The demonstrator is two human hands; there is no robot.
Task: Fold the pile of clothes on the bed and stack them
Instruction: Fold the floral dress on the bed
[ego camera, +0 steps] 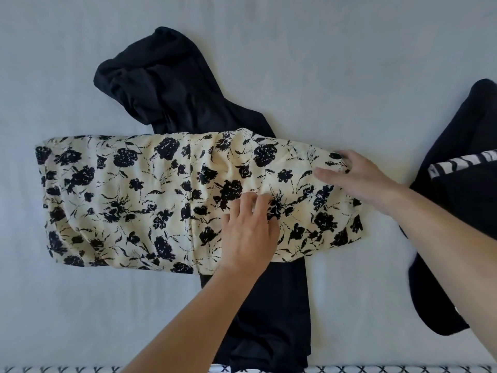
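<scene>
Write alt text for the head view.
Two hands work a cream floral garment spread across a black garment on a pale bed: left hand at its middle, right hand gripping its right end.
</scene>
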